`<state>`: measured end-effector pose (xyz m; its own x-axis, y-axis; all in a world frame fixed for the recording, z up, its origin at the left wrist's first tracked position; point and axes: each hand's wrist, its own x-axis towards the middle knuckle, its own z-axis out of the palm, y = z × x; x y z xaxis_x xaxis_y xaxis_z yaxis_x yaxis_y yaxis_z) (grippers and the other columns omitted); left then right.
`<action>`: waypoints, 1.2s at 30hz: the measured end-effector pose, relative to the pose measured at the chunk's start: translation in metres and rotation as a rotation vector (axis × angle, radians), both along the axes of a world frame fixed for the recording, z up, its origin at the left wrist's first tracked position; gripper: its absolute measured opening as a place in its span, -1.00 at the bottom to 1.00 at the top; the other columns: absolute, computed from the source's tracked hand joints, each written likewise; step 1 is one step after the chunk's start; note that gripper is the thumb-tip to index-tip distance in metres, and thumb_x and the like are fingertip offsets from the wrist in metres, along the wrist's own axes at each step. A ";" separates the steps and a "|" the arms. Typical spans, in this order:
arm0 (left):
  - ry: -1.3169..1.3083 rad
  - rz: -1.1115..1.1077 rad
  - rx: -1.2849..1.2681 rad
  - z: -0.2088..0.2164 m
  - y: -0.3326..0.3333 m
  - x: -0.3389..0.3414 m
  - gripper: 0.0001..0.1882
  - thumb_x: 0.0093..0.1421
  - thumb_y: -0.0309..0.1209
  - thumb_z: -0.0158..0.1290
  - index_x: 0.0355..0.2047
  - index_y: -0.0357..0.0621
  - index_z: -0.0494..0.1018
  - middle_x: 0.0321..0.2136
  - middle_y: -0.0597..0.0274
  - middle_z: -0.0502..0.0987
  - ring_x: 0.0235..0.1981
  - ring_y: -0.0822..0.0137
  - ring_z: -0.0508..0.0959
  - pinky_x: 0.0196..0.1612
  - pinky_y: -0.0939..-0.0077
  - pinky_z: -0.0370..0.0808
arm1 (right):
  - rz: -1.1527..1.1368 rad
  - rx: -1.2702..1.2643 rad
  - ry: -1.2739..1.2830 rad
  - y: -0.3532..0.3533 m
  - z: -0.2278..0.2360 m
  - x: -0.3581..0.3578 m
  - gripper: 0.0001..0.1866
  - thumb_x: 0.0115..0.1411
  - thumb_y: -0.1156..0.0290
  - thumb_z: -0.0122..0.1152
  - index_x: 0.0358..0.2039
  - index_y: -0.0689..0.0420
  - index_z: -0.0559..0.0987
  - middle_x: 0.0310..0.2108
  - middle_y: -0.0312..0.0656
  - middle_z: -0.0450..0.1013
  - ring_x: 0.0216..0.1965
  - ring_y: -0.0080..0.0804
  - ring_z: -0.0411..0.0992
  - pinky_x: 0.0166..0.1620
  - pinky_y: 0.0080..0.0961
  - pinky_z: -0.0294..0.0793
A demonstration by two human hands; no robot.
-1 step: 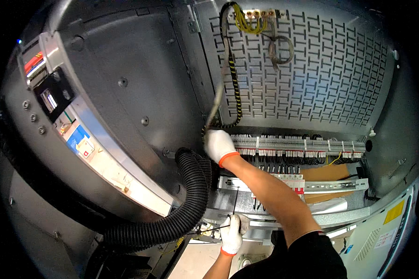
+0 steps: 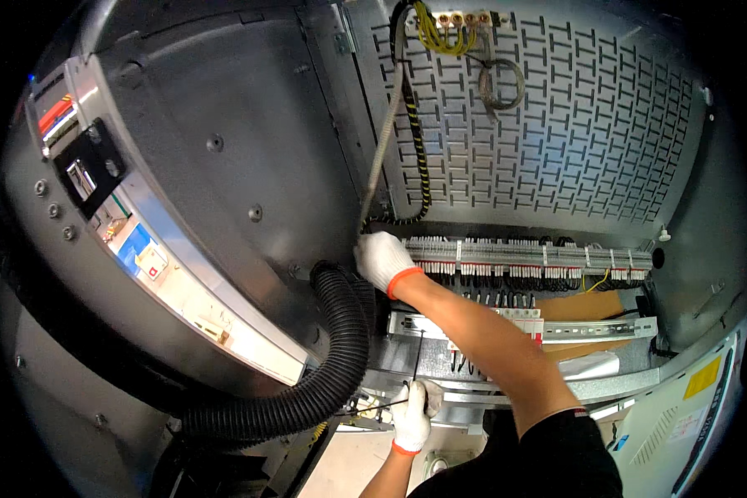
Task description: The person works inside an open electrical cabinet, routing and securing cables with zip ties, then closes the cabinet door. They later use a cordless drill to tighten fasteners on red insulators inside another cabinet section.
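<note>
Left hand (image 2: 412,419) curled round thin black strips (image 2: 419,357) | right hand (image 2: 383,259) at grey cable (image 2: 381,149), grip hidden, can't say | strips could snag metal rail (image 2: 599,331) if swung up

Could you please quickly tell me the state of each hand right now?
Left hand: closed, holding thin black strips.
Right hand: by the grey cable; its grip is hidden, so I cannot tell.

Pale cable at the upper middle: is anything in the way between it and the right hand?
Nothing visible: the right hand is at the lower visible end of the pale cable. The black corrugated hose lies below, not between them. The fingertips are hidden, so grip can't be told.
</note>
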<state>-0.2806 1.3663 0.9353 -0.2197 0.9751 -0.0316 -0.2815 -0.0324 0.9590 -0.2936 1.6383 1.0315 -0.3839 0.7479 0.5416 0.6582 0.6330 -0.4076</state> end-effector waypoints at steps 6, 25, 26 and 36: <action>0.114 0.039 0.038 0.006 -0.001 0.000 -0.48 0.50 -0.17 -0.28 -0.48 -0.22 0.46 -0.64 0.33 0.44 -0.65 0.56 0.27 -0.58 0.63 0.17 | -0.006 0.075 0.123 -0.019 0.011 0.000 -0.75 0.23 0.35 0.15 -0.44 0.32 0.56 -0.45 0.23 0.53 -0.38 0.22 0.54 -0.25 -0.01 0.57; -0.062 -0.026 0.037 -0.002 -0.004 0.002 -0.56 0.50 -0.22 -0.21 -0.40 -0.26 0.48 -0.63 0.34 0.41 -0.61 0.55 0.30 -0.51 0.61 0.21 | -0.052 -0.122 0.041 -0.005 0.004 0.009 -0.72 0.17 0.32 0.16 -0.39 0.32 0.65 -0.30 0.26 0.55 -0.19 0.18 0.55 -0.07 -0.07 0.56; -0.073 -0.025 0.057 -0.006 -0.006 0.001 -0.56 0.50 -0.22 -0.21 -0.40 -0.26 0.48 -0.63 0.34 0.41 -0.62 0.55 0.30 -0.51 0.61 0.21 | -0.069 -0.091 0.044 -0.005 0.015 0.007 -0.69 0.18 0.30 0.15 -0.39 0.33 0.65 -0.31 0.26 0.55 -0.19 0.19 0.55 -0.06 -0.08 0.55; -0.085 -0.014 0.064 -0.011 -0.004 -0.003 -0.52 0.50 -0.18 -0.25 -0.42 -0.26 0.47 -0.62 0.26 0.48 -0.64 0.53 0.35 -0.56 0.63 0.23 | -0.146 -0.094 0.237 -0.011 0.004 0.007 -0.67 0.24 0.26 0.11 -0.41 0.31 0.63 -0.34 0.23 0.55 -0.22 0.20 0.53 -0.07 -0.04 0.53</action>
<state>-0.2836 1.3628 0.9238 -0.2053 0.9786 0.0131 -0.3627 -0.0885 0.9277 -0.2865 1.6275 1.0353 -0.1398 0.8368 0.5294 0.6191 0.4911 -0.6128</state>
